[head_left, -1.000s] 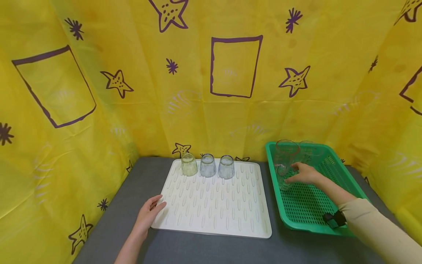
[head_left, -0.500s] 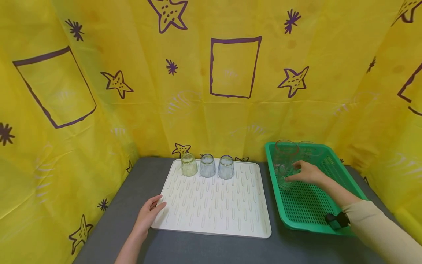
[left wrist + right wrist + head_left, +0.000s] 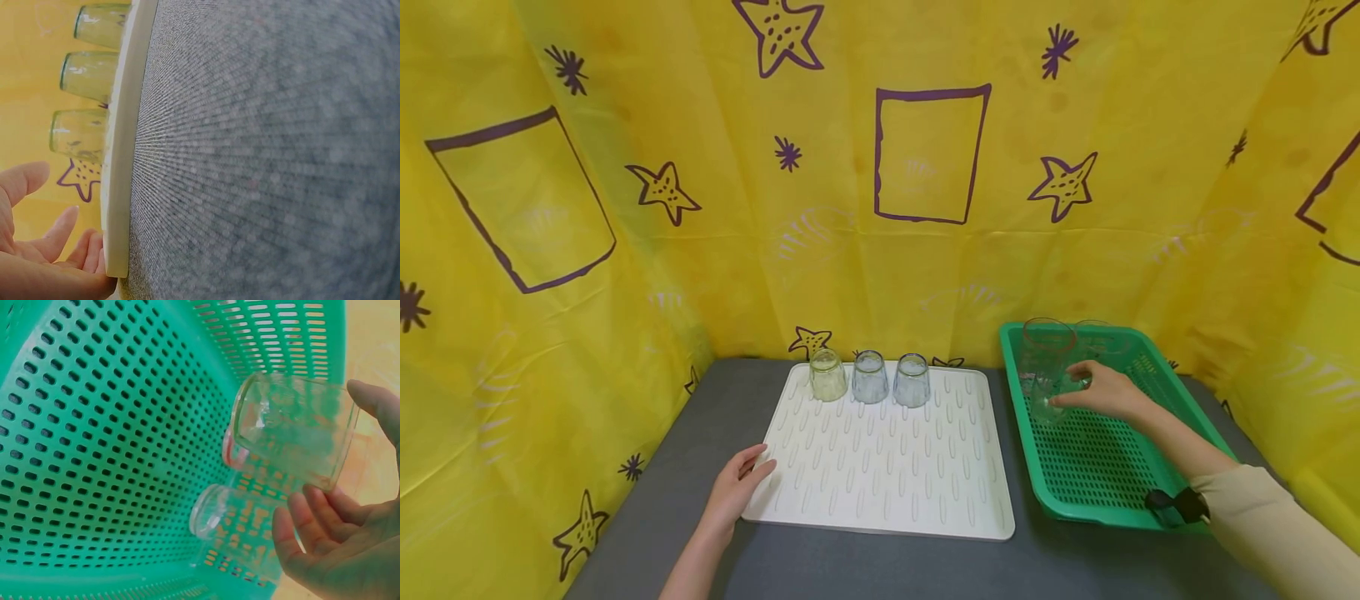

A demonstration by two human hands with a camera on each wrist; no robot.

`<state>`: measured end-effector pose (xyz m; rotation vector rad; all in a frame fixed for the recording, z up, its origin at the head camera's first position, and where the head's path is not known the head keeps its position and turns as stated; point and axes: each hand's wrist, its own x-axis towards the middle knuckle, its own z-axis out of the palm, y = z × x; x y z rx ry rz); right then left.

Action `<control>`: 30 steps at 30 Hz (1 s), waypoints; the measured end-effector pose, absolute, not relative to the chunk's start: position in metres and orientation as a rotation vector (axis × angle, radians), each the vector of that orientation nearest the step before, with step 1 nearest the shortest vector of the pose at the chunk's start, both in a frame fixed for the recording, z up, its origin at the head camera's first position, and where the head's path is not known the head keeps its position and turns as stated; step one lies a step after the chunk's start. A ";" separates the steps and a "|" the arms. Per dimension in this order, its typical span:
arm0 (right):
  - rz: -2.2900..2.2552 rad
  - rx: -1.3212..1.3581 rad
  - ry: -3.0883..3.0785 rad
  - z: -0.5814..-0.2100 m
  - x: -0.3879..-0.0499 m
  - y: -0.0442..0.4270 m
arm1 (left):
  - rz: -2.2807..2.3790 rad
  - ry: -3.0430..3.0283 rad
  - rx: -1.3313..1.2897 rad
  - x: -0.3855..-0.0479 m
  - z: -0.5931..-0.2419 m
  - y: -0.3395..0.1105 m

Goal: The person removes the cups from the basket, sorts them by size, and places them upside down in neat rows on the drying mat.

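At four o'clock, my right grip (image 3: 1099, 392) pinches a clear glass (image 3: 294, 428). My left grip (image 3: 734, 487), loosely apart, touches the ridged tray (image 3: 880, 483).

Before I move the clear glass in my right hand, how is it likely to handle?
The clear glass looks rigid and probably breakable, being transparent and crisply shaped. It may slip, since its surface looks smooth and glossy. It could also tilt, as your right hand holds it only near one end.

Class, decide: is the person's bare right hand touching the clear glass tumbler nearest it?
Touching. The right wrist view shows the bare right hand pinching the clear glass tumbler at its near end, thumb against one edge, fingertips against the opposite one.
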<state>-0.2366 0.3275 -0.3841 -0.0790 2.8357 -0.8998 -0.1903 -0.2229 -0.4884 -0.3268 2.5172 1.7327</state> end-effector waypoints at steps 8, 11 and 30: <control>-0.958 -0.083 2.846 -0.379 -0.228 0.325 | 1.722 2.513 -0.327 -0.190 -0.488 -0.224; -0.975 -0.086 2.855 -0.379 -0.225 0.323 | 1.732 2.508 -0.327 -0.190 -0.489 -0.224; -1.312 0.030 2.826 -0.381 -0.203 0.320 | 1.736 2.515 -0.306 -0.189 -0.489 -0.223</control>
